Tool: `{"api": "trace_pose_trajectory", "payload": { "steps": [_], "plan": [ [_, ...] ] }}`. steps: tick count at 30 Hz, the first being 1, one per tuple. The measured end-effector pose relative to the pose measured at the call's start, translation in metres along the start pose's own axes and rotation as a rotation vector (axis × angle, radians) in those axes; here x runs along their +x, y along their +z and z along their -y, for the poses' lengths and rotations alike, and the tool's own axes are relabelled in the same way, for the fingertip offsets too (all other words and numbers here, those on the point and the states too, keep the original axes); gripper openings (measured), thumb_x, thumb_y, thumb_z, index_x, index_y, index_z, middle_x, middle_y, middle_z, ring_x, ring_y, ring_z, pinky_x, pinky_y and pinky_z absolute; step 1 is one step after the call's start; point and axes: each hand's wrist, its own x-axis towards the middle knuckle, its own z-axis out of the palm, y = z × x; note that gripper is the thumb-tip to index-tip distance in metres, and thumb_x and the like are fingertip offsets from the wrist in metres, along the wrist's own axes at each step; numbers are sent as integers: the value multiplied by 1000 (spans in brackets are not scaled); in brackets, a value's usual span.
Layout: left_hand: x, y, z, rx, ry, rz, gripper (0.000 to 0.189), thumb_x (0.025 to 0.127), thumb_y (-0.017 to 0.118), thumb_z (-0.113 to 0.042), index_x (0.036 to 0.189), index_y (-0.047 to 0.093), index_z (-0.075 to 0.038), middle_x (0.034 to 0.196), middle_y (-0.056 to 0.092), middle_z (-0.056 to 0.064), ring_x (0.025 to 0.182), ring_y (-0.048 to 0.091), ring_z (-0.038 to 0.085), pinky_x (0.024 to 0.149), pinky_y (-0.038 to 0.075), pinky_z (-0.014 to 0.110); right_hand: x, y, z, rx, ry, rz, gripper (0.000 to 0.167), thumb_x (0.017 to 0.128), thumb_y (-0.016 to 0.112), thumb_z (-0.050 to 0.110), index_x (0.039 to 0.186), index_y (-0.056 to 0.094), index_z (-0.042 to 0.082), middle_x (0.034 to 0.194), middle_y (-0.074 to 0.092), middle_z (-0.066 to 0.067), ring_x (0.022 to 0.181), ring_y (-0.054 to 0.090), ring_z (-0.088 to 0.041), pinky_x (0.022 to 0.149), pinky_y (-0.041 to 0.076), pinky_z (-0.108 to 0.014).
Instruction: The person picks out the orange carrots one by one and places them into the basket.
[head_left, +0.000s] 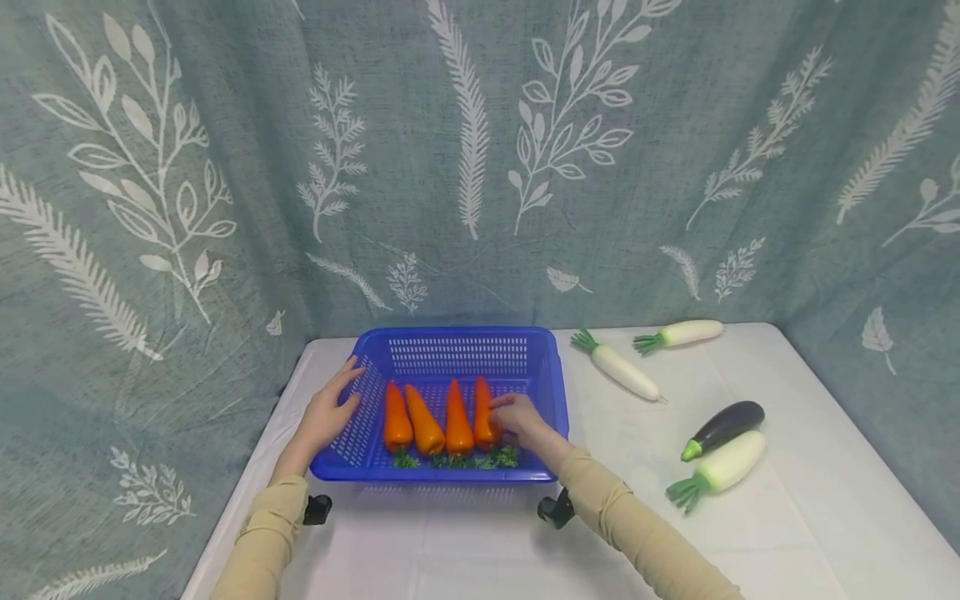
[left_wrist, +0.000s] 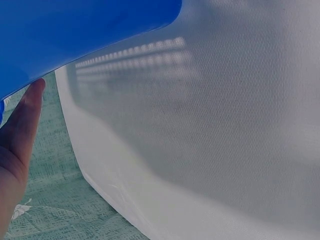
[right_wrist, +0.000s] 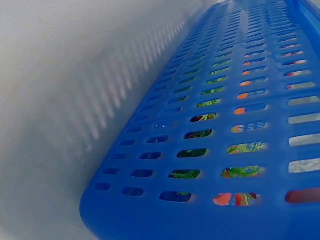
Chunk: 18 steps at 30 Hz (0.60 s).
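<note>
A blue plastic basket (head_left: 459, 333) with slotted walls holds several orange carrots with frilly green tops, laid side by side, tips pointing away from me. My right hand (head_left: 522, 419) reaches over the basket's right side and grips the rightmost carrot (head_left: 483, 404) with curled fingers. At the left wall is my left hand (head_left: 330, 411), thumb and fingers spread along the rim. In the left wrist view a fingertip of that hand (left_wrist: 22, 130) meets the basket's edge (left_wrist: 95, 30). Carrot greens show through the slots of the basket wall (right_wrist: 150, 175) in the right wrist view.
Right of the basket, two white radishes (head_left: 626, 372) (head_left: 693, 332) lie toward the back of the white table (head_left: 450, 550). Nearer, a dark eggplant (head_left: 727, 425) rests beside another white radish (head_left: 735, 462). A leaf-patterned curtain (head_left: 420, 167) hangs behind and at both sides.
</note>
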Motion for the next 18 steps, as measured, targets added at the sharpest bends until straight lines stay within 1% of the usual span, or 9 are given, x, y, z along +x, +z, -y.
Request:
{"api": "trace_pose_trajectory", "payload": {
  "steps": [2, 4, 7, 9, 11, 13, 15, 17, 18],
  "plan": [
    [0, 0, 0, -1, 5, 0, 45, 96, 45, -4, 140, 40, 2, 156, 21, 20, 141, 23, 45, 114, 20, 59, -1, 0, 0, -8, -41, -15, 37, 74, 54, -6, 111, 59, -8, 94, 56, -15, 64, 49, -15, 54, 47, -21],
    [0, -1, 1, 4, 12, -5, 45, 96, 45, -4, 140, 41, 2, 156, 22, 20, 141, 23, 44, 114, 20, 58, -2, 0, 2, -9, -91, -36, 38, 74, 55, -5, 112, 60, -7, 86, 56, -10, 57, 45, -11, 49, 42, -18],
    [1, -1, 4, 12, 31, -14, 45, 95, 46, -4, 139, 41, 3, 155, 23, 21, 140, 24, 45, 114, 22, 59, 0, 0, 1, -15, -190, -63, 37, 77, 56, 0, 113, 60, -6, 73, 52, -4, 51, 40, -7, 46, 35, -16],
    [0, -1, 5, 21, 40, -20, 45, 95, 47, -4, 139, 42, 3, 155, 23, 21, 140, 25, 45, 113, 22, 59, -1, -2, 2, -7, -262, -60, 36, 80, 56, 2, 115, 60, -5, 71, 53, -3, 53, 44, -7, 48, 38, -17],
    [0, -2, 5, 32, 43, -21, 45, 95, 48, -5, 139, 42, 4, 155, 24, 22, 139, 26, 46, 113, 23, 59, -4, -5, 5, -12, -345, -50, 33, 83, 57, 4, 115, 60, -5, 77, 61, -9, 61, 53, -11, 54, 46, -19],
    [-2, -2, 5, 53, 37, -23, 45, 95, 48, -7, 139, 42, 3, 155, 24, 21, 139, 27, 46, 112, 24, 60, -9, -11, 9, -19, -447, -45, 31, 84, 58, 4, 114, 61, -5, 89, 66, -16, 75, 61, -18, 67, 53, -26],
    [-3, -2, 4, 80, 30, -47, 45, 96, 47, -11, 139, 43, 1, 155, 26, 19, 138, 29, 45, 110, 26, 61, -16, -21, 16, -36, -549, -54, 28, 86, 59, 4, 112, 62, -4, 101, 67, -20, 89, 64, -25, 80, 55, -33],
    [-6, -2, 2, 113, 31, -116, 43, 97, 47, -14, 138, 46, -2, 153, 32, 17, 135, 36, 44, 105, 33, 62, -24, -35, 23, -51, -624, -78, 26, 86, 60, 4, 111, 62, -3, 105, 66, -21, 96, 63, -28, 90, 52, -38],
    [-7, -1, 1, 130, 34, -168, 41, 97, 47, -15, 136, 48, -4, 151, 36, 15, 131, 41, 43, 101, 39, 61, -28, -43, 26, -58, -649, -98, 26, 87, 61, 4, 111, 62, -2, 104, 66, -21, 97, 62, -29, 93, 50, -38]
  ]
}}
